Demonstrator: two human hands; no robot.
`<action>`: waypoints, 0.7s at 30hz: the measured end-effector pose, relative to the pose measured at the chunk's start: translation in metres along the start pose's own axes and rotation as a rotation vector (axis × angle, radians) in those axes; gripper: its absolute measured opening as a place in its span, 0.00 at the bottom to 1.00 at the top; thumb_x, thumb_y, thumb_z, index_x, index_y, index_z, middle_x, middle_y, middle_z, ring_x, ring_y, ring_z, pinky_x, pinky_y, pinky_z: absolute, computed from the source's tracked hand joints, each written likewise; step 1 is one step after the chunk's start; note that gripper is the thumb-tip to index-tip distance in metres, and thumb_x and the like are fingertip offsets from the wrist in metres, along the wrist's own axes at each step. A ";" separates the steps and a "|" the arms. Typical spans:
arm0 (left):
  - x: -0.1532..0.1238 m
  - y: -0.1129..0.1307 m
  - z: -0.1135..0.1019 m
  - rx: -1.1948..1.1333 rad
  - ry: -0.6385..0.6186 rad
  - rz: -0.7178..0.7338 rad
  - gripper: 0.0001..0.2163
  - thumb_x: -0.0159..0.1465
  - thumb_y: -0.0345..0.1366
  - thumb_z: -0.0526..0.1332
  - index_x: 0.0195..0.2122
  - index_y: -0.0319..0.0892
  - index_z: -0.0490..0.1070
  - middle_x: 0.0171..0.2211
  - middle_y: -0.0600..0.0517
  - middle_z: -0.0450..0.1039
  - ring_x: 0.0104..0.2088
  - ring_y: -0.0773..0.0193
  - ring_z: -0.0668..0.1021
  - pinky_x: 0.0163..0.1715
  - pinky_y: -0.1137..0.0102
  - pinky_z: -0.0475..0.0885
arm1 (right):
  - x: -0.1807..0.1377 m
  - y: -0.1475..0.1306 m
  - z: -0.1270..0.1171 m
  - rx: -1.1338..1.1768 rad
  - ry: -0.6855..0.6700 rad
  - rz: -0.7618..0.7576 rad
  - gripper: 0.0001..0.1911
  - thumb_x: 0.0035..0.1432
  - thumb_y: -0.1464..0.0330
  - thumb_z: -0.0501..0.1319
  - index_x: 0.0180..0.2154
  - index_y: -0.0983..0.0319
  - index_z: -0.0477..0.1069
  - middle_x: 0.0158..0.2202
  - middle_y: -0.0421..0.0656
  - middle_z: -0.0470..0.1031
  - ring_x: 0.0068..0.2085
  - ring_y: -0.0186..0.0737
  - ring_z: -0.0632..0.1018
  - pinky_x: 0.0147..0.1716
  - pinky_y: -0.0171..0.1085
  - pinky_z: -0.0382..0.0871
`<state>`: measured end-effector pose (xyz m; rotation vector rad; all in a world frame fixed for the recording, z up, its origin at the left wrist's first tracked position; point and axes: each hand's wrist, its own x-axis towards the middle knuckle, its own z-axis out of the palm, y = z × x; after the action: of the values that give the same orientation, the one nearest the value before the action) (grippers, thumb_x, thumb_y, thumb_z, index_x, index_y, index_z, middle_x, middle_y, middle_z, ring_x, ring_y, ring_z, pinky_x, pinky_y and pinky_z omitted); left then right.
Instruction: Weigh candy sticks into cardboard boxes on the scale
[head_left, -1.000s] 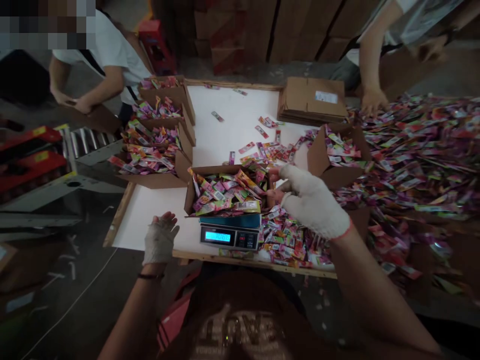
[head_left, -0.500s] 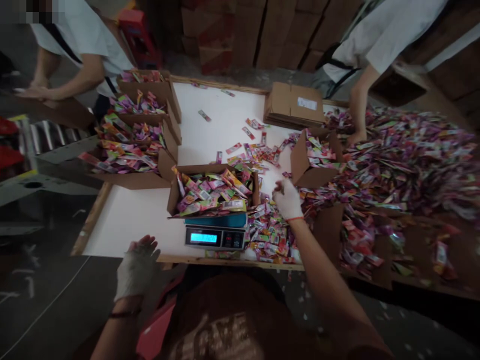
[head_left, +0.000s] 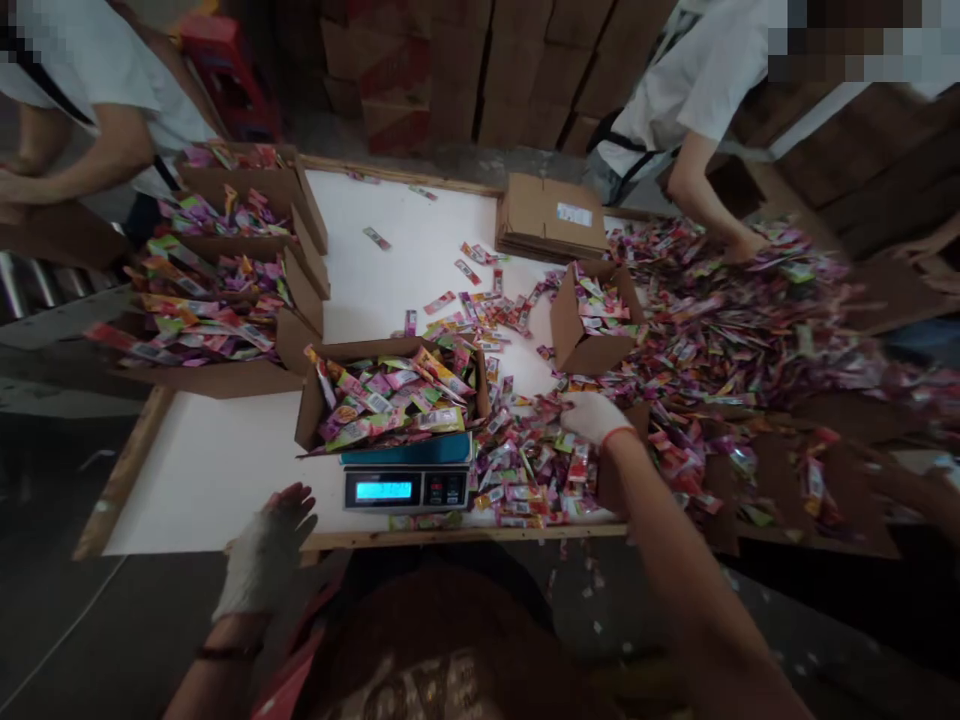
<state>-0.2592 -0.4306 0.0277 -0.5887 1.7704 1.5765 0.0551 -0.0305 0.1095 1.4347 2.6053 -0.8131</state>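
A cardboard box [head_left: 311, 400] heaped with colourful candy packets stands on a digital scale [head_left: 407, 486] near the table's front edge. My right hand [head_left: 592, 415], in a white glove, rests palm down on the loose packets [head_left: 525, 460] just right of the scale; its fingers are tucked out of sight in the pile. My gloved left hand [head_left: 262, 550] hovers at the table's front edge, left of the scale, with fingers spread and nothing in it.
Several filled boxes [head_left: 217, 300] line the table's left side. A small open box [head_left: 585, 345] and flat folded cartons [head_left: 551, 215] sit further back. A huge packet heap [head_left: 750, 320] covers the right. Two other people work at the far corners.
My right hand left the box's right flap and dropped onto the loose packets beside the scale. My left hand slid back and down toward the table's front edge.
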 end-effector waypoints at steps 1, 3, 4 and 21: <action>0.000 0.000 0.003 -0.012 -0.007 -0.003 0.08 0.65 0.40 0.61 0.37 0.45 0.79 0.42 0.46 0.81 0.50 0.51 0.81 0.58 0.55 0.75 | -0.003 -0.014 -0.028 -0.019 -0.014 -0.038 0.09 0.45 0.74 0.62 0.20 0.56 0.67 0.18 0.39 0.65 0.23 0.37 0.66 0.24 0.38 0.59; -0.001 -0.002 0.009 -0.030 -0.038 0.012 0.08 0.63 0.41 0.63 0.39 0.45 0.79 0.45 0.44 0.81 0.50 0.50 0.81 0.58 0.53 0.75 | -0.012 -0.059 -0.076 -0.067 -0.023 -0.119 0.07 0.45 0.74 0.62 0.22 0.56 0.68 0.19 0.38 0.67 0.23 0.38 0.68 0.24 0.39 0.60; -0.002 -0.003 0.010 -0.037 -0.042 0.024 0.09 0.62 0.43 0.65 0.39 0.45 0.79 0.46 0.43 0.82 0.51 0.48 0.81 0.58 0.52 0.75 | -0.017 -0.088 -0.093 -0.086 -0.016 -0.179 0.06 0.47 0.73 0.62 0.25 0.56 0.70 0.20 0.37 0.68 0.23 0.37 0.68 0.25 0.39 0.61; -0.018 -0.033 -0.049 -0.101 0.091 0.092 0.09 0.56 0.46 0.69 0.35 0.51 0.78 0.47 0.43 0.83 0.62 0.41 0.79 0.58 0.49 0.77 | -0.001 -0.187 -0.020 0.316 -0.171 -0.563 0.38 0.60 0.61 0.67 0.70 0.58 0.65 0.56 0.50 0.80 0.50 0.49 0.84 0.48 0.47 0.82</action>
<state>-0.2326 -0.4857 0.0208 -0.6442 1.8156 1.7349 -0.0902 -0.1020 0.2050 0.6106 2.8601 -1.3823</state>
